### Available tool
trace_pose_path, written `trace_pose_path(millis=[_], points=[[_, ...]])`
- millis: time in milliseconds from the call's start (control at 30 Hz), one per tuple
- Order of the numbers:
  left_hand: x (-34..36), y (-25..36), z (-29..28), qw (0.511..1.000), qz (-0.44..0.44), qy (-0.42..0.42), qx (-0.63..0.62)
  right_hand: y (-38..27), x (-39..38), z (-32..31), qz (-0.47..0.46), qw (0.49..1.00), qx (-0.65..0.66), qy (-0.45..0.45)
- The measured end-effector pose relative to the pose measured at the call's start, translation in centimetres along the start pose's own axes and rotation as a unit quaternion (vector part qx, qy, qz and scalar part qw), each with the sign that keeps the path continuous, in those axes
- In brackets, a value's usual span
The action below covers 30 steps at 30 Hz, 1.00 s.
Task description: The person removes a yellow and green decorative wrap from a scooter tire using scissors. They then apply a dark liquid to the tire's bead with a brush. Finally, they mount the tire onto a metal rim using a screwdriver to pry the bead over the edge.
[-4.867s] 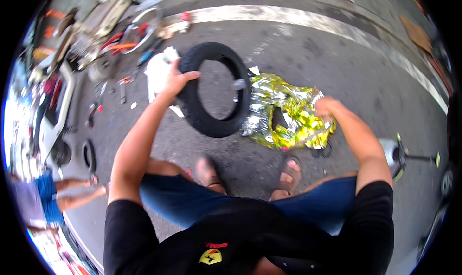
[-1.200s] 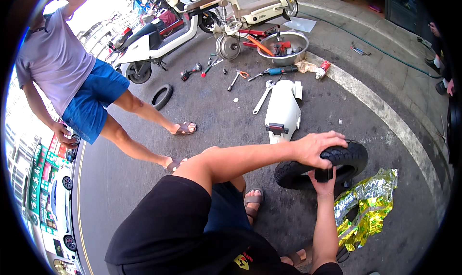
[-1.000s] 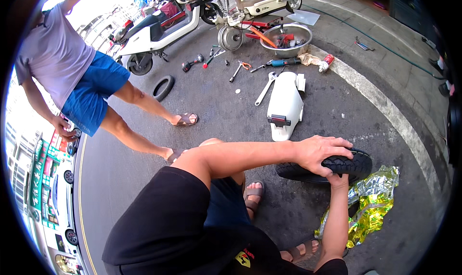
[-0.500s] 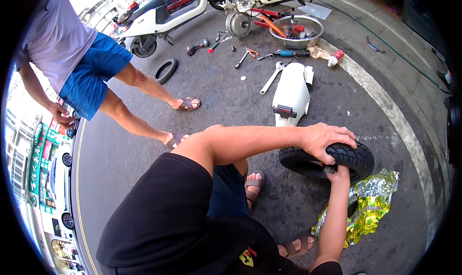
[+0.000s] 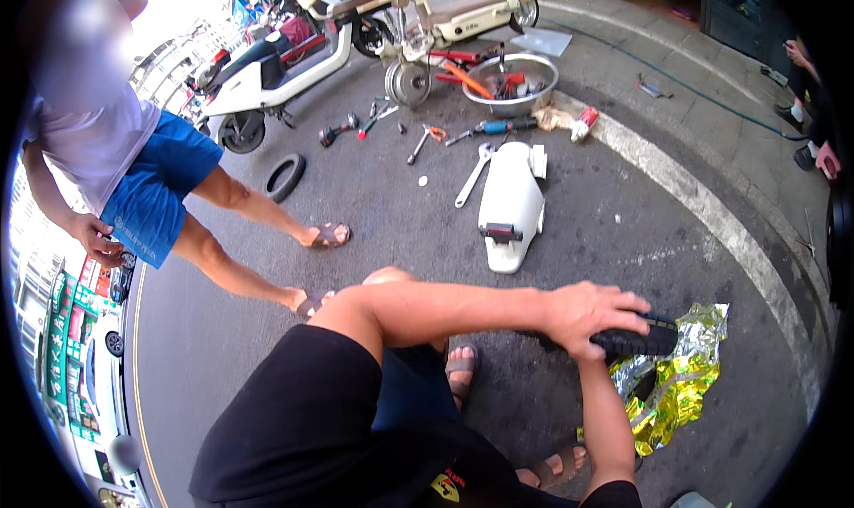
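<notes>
Well up the road, a wide metal basin [image 5: 509, 109] stands near the white line [image 5: 689, 168], holding a jumble of red and dark pieces, with an orange bar [image 5: 467, 79] slanting out over its left rim. Its smaller contents are too mixed together to sort out. Just below it lie a blue power tool [image 5: 507, 127], a crumpled tan cloth [image 5: 553, 118] and a red and white can [image 5: 583, 124] on its side.

Close to the person's feet, the left hand [image 5: 598, 318] grasps a black tyre [image 5: 645, 337] from above, fingers spread across the tread and thumb down the near side. Only the base of the right hand [image 5: 591, 358] shows beneath it; the rest is covered, so I cannot tell whether it grips anything. The tyre is held low beside a crumpled gold and silver foil wrap [image 5: 685, 385], hiding part of it; as far as this angle shows, they may or may not touch. Most of the tyre's ring is blocked by the left hand and forearm.

Beyond the forearm lie a white scooter panel [image 5: 511, 210] and a wrench [image 5: 473, 177]. At left stands another person [image 5: 169, 192], head blurred out.
</notes>
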<state>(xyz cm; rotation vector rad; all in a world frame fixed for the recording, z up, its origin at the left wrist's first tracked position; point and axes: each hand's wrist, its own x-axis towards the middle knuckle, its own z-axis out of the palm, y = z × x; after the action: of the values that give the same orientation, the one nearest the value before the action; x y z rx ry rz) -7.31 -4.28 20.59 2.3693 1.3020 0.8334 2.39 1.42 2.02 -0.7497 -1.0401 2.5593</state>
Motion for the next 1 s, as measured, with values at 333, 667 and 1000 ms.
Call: trace_pose_path(millis=[333,667,1000], points=[[0.5,1.6,-0.6,0.999,0.021,-0.042,-0.024,-0.2,-0.3,1.0,-0.014,0.994,0.099,-0.036],[0.1,2.9,1.2,0.998,-0.003,-0.059,-0.01,1.3,-0.2,2.1,-0.023,0.986,0.147,-0.072],[-1.1,2.0,-0.2,0.998,-0.004,-0.055,0.003,2.1,-0.7,2.9,-0.037,0.986,0.152,-0.052]])
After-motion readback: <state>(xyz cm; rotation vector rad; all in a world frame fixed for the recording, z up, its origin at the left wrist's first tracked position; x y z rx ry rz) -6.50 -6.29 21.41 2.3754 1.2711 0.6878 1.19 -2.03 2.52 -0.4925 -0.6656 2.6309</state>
